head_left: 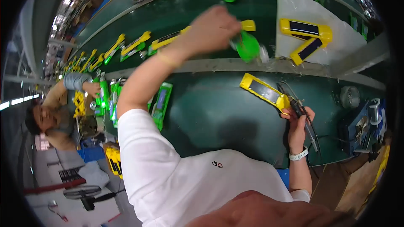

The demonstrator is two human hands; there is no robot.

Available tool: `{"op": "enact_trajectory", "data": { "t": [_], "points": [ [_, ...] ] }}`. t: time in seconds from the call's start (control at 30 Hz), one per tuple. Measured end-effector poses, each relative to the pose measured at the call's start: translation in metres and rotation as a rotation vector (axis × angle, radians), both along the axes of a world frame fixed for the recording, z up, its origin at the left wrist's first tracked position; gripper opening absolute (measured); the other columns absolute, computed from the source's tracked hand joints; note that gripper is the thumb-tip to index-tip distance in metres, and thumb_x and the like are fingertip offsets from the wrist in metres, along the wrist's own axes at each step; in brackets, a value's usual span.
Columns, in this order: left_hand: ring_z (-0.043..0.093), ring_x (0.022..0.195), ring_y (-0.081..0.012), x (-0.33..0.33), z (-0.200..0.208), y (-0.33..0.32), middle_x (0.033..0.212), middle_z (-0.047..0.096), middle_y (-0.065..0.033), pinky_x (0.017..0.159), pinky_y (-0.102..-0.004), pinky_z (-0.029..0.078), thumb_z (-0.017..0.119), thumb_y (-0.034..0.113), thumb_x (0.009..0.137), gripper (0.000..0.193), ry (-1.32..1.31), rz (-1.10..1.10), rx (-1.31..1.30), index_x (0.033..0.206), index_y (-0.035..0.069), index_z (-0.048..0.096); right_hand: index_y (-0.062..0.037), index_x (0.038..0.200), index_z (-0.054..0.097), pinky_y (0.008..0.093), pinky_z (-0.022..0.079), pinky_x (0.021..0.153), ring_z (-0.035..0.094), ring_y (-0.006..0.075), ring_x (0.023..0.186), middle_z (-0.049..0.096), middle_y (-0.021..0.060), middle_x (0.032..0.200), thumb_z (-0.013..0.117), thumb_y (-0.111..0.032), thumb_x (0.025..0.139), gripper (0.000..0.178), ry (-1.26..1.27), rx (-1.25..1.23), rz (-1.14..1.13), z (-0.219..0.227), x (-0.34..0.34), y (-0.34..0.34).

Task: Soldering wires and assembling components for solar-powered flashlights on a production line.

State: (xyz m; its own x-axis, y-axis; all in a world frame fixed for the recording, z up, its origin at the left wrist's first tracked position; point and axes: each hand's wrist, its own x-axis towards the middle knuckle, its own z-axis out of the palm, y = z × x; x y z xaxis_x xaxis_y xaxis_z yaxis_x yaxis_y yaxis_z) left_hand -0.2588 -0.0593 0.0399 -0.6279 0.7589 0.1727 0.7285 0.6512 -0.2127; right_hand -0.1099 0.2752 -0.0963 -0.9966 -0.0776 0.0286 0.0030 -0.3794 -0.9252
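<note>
My left hand (216, 27) reaches far forward over the raised belt, blurred and closed, its fingers on a green and yellow plastic unit (247, 47). A thin red wire seems to show on that unit; my hand covers part of it. Nearer to me, on the right, my right hand (299, 120) is closed round a black-handled soldering iron (297, 107) with a dark cord. The same hand's fingers also pinch the end of a yellow casing (264, 91) with a dark solar panel, tilted above the green bench.
Several yellow and green units (135, 46) line the belt leftward. Green casings (161, 105) lie on the bench's left, where a co-worker's hand (91, 88) works. Two yellow panels (305, 27) rest on a white sheet. A blue box-shaped device (352, 128) stands right.
</note>
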Motion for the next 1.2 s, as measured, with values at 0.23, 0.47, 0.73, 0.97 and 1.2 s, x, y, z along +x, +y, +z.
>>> {"op": "enact_trajectory", "data": {
  "t": [0.23,0.47,0.73,0.97,1.2],
  "points": [
    [0.05,0.081,-0.0214,0.209,-0.061,0.052,0.085,0.05,-0.0051,0.074,-0.0351,0.037,0.074,0.029,0.057,0.056,-0.317,0.089,0.242,0.105,0.007,0.057,-0.0116,0.122,0.032,0.0362,0.05,0.076,0.062,0.0257,0.088,0.059,0.0159,0.099,0.036,-0.036,0.097,0.035,-0.118,-0.038,0.197,0.007,0.0,-0.019],
    [0.055,0.082,-0.0226,0.264,-0.066,0.026,0.088,0.056,-0.004,0.074,-0.0361,0.042,0.071,0.017,0.07,0.037,-0.04,0.261,0.68,0.106,0.011,0.061,-0.0079,0.115,0.038,0.0258,0.039,0.069,0.057,0.0169,0.08,0.06,0.0117,0.094,0.035,-0.034,0.098,0.031,0.012,0.05,0.167,0.015,0.007,-0.044],
    [0.056,0.088,-0.0233,0.285,-0.075,0.004,0.101,0.06,-0.0073,0.074,-0.0346,0.044,0.071,0.01,0.067,0.039,0.086,0.355,0.476,0.105,0.007,0.063,-0.009,0.11,0.046,0.0246,0.035,0.056,0.047,0.0167,0.067,0.056,0.01,0.087,0.038,-0.037,0.097,0.032,0.133,-0.264,-0.102,0.011,0.032,-0.013],
    [0.056,0.078,-0.0231,0.247,-0.08,0.059,0.085,0.059,-0.0058,0.065,-0.0328,0.047,0.068,0.003,0.07,0.028,-0.003,0.129,0.687,0.097,0.006,0.065,-0.0072,0.098,0.04,0.0223,0.039,0.047,0.047,0.0114,0.052,0.05,0.0048,0.075,0.056,-0.014,0.088,0.021,0.068,-0.08,-0.009,0.016,0.057,-0.008],
    [0.054,0.067,-0.0198,0.228,-0.08,0.066,0.073,0.056,-0.0022,0.053,-0.0298,0.046,0.067,0.005,0.066,0.02,-0.062,0.084,0.615,0.085,0.011,0.065,-0.0072,0.093,0.038,0.02,0.036,0.044,0.044,0.0073,0.05,0.048,0.0021,0.069,0.058,-0.012,0.087,0.022,-0.001,0.054,0.062,0.016,0.06,-0.009]
  ]
}}
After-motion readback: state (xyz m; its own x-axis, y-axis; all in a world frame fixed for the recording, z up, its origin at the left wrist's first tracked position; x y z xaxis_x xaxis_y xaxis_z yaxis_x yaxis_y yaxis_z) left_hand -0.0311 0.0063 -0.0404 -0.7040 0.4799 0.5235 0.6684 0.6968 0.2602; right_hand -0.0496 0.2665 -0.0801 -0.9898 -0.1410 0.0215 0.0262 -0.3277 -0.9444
